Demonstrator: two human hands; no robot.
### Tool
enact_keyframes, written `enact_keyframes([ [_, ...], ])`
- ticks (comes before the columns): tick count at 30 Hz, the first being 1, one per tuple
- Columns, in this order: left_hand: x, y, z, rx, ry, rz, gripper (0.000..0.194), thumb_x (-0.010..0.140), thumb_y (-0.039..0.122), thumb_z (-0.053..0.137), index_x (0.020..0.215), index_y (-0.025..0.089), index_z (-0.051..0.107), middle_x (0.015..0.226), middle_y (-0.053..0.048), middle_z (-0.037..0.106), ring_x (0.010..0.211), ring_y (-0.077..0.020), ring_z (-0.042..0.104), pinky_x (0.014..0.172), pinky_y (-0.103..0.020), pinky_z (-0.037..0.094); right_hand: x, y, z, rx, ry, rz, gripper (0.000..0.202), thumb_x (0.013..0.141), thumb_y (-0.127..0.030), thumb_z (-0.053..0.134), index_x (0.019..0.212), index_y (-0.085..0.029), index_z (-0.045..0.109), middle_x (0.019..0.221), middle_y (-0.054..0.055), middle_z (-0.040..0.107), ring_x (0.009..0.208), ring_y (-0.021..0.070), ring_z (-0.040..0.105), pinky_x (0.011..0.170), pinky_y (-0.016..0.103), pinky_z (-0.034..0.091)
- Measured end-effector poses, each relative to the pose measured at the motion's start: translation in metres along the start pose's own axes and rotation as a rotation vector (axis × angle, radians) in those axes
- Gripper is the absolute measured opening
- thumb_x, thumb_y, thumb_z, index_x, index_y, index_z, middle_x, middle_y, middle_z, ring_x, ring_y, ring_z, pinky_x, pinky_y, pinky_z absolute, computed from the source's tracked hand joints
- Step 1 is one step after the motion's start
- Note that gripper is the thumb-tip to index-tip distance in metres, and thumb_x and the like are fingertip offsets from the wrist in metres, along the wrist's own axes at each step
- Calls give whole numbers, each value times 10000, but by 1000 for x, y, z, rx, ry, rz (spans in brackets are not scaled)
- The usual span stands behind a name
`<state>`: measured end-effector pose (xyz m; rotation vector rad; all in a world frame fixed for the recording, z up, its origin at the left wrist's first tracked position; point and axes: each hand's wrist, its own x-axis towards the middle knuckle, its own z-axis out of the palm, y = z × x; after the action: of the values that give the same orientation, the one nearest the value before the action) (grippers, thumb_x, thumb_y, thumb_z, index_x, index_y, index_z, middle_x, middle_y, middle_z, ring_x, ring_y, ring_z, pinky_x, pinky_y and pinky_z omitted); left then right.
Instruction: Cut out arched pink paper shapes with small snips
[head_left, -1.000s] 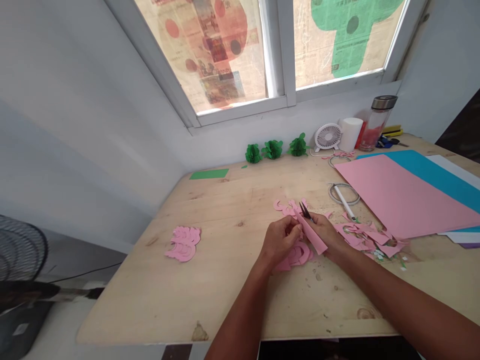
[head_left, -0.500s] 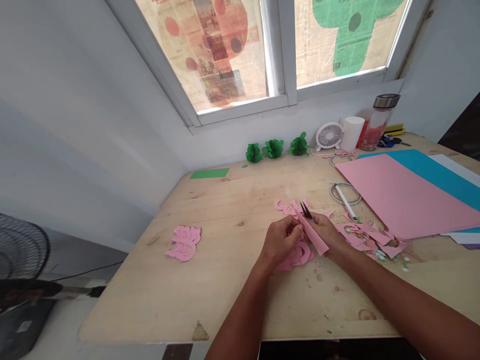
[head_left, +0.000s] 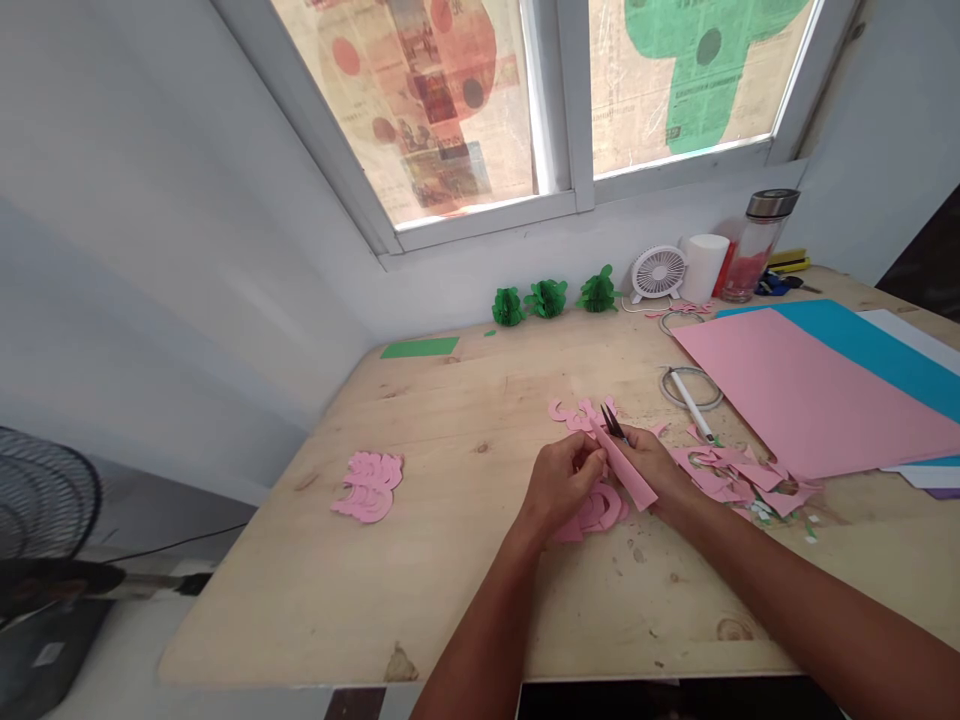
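My left hand (head_left: 564,482) is closed on a strip of pink paper (head_left: 628,474), pinching it between thumb and fingers. Behind that paper, my right hand (head_left: 649,462) is closed on a pair of scissors (head_left: 613,422); the dark pointed blades stick up past the paper's upper end, slightly apart. The scissor handles are hidden in my palm. Under my hands lie curved pink paper cutouts (head_left: 600,508), and smaller pink pieces (head_left: 576,414) lie just beyond. Further left on the table sits a stack of pink scalloped cutouts (head_left: 369,487).
Pink scraps (head_left: 739,474) lie right of my hands, near a white pen (head_left: 691,404) and a coiled cable (head_left: 718,388). Large pink sheets (head_left: 817,395) overlap blue ones. Along the wall stand green paper shapes (head_left: 547,298), a small fan (head_left: 658,273) and a glass bottle (head_left: 759,250).
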<state>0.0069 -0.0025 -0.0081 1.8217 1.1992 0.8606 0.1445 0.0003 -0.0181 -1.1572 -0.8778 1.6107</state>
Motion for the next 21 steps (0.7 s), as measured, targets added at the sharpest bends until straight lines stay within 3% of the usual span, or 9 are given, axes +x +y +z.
enact_keyframes([
  [21,0,0,0,26,17,-3,221,819,300,479,719,164,621,675,-23,633,608,-135,544,578,-242,416,0,1,0,10,14,0,345,586,-454,757,640,-158,589,440,-56,480,405,85,397,411,221,262],
])
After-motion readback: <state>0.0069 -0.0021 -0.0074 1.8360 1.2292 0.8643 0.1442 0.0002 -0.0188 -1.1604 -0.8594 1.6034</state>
